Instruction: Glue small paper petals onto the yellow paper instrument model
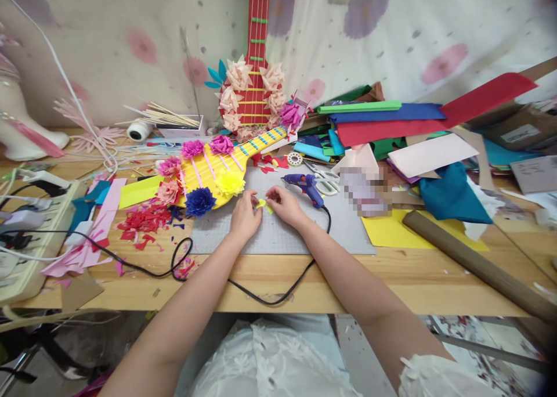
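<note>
Yellow paper piece (264,204), small and partly folded, sits pinched between both hands over the grey cutting mat (278,234). The left hand (245,216) grips its left edge with thumb and fingertips pressed together, and the right hand (285,206) nips the other side the same way, so the piece lies in the gap between the two grips, just above the mat. Judging by the table, much of the work looks done: the yellow cardboard guitar (217,168) just beyond the left hand already carries pink, magenta and blue blooms and a yellow paper flower (230,183), and red paper scraps (145,218) lie heaped to its left. The piece in hand is as yet only a scrap, far from a full bloom like those. A blue glue gun (305,183) rests just beyond the right hand, with scissors (325,182) beside it.
</note>
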A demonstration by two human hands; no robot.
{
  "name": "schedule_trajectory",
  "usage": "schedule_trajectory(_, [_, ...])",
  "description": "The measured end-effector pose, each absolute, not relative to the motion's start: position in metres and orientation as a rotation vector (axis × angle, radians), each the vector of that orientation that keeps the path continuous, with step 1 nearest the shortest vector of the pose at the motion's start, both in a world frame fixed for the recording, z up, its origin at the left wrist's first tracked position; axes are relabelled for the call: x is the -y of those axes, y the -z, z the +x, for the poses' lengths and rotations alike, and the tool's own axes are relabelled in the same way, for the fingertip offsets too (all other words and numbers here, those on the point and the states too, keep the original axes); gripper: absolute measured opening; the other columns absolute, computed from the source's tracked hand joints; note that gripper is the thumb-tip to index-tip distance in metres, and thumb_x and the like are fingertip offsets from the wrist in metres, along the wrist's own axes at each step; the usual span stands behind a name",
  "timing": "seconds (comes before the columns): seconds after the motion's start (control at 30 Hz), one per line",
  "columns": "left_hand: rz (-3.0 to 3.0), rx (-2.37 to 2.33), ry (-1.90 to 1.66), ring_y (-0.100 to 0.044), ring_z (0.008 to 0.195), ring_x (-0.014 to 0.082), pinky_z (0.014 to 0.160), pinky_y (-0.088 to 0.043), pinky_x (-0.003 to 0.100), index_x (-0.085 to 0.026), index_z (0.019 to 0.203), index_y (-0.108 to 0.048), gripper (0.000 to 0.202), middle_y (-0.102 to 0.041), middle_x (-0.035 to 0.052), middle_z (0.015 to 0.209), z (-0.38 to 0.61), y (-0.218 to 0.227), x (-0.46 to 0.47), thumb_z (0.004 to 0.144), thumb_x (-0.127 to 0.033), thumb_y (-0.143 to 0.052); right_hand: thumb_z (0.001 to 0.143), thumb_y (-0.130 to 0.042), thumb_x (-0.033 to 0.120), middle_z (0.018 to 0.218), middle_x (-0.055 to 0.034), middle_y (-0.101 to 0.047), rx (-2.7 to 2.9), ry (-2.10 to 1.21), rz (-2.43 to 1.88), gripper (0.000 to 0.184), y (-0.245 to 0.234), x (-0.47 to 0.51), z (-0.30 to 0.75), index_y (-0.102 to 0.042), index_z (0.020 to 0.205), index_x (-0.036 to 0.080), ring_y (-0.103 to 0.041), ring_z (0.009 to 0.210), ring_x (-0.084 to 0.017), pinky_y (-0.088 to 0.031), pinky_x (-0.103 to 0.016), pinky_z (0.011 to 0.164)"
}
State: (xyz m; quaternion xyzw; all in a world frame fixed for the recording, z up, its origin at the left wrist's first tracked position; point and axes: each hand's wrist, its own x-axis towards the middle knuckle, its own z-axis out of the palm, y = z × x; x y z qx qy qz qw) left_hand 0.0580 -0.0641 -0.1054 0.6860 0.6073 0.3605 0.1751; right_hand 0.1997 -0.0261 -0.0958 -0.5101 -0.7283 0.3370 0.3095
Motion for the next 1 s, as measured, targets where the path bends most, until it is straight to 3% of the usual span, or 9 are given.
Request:
schedule_trajectory(0.23, [1.889,-1.673,-1.084,-0.056,0.078,0.0171,0.079,-0.045,0.034,-0.021,0.105,-0.042,0.03,-0.06,0.0032,0.086,0.058,0.104,0.064,0.077,-0.015,-0.049,0.071,-0.053,0.015,0.095,-0.0006,-0.062,2.0,-0.867,-1.221,0.023,0.097,0.029,0.202,-0.053,0.094,0.021,-0.05,0.067,-0.01,-0.042,-0.025,0.068])
schedule_trajectory(0.4, [2.0,-1.676,-1.156,-0.055,0.081,0.0177,0.08,-0.045,0.034,-0.021,0.105,-0.042,0.029,-0.06,0.0044,0.089,0.058,0.103,0.066,0.077,-0.015,-0.049,0.073,-0.051,0.017,0.084,0.0002,-0.061,1.946,-0.902,-1.2,0.02,0.1,0.028,0.201,-0.053,0.093,0.02,-0.05,0.066,-0.011,-0.042,-0.025,0.067])
schedule_trajectory(0.67, [2.494,-1.506,-1.284,-0.052,0.105,0.0212,0.094,-0.039,0.041,-0.022,0.108,-0.044,0.031,-0.058,0.0097,0.108,0.06,0.091,0.081,0.078,-0.013,-0.047,0.073,-0.05,0.022,0.085,-0.0002,-0.061,1.718,-0.933,-1.209,0.016,0.1,0.027,0.202,-0.05,0.089,0.021,-0.053,0.071,-0.012,-0.043,-0.026,0.069])
schedule_trajectory(0.8, [2.467,-1.556,-1.651,-0.049,0.11,0.0219,0.097,-0.037,0.042,-0.021,0.11,-0.04,0.037,-0.054,0.0106,0.111,0.046,0.06,0.073,0.075,-0.013,-0.051,0.072,-0.051,0.023,0.082,0.0001,-0.061,1.663,-0.946,-1.238,0.014,0.101,0.025,0.203,-0.05,0.087,0.022,-0.052,0.068,-0.012,-0.041,-0.026,0.066])
schedule_trajectory(0.93, [1.962,-1.868,-2.176,-0.044,0.112,0.0213,0.1,-0.034,0.043,-0.016,0.113,-0.036,0.045,-0.045,0.0114,0.117,0.004,0.003,0.053,0.072,-0.011,-0.052,0.071,-0.051,0.023,0.081,-0.0005,-0.06,1.567,-0.945,-1.204,0.014,0.103,0.023,0.204,-0.05,0.084,0.021,-0.051,0.067,-0.012,-0.041,-0.026,0.063])
schedule_trajectory(1.0, [1.905,-1.975,-2.376,-0.042,0.112,0.0228,0.101,-0.03,0.048,-0.014,0.107,-0.04,0.043,-0.045,0.0096,0.113,-0.019,-0.022,0.048,0.068,-0.009,-0.055,0.07,-0.052,0.023,0.08,-0.0006,-0.059,1.531,-0.951,-1.177,0.013,0.104,0.022,0.205,-0.051,0.083,0.021,-0.05,0.065,-0.012,-0.04,-0.027,0.062])
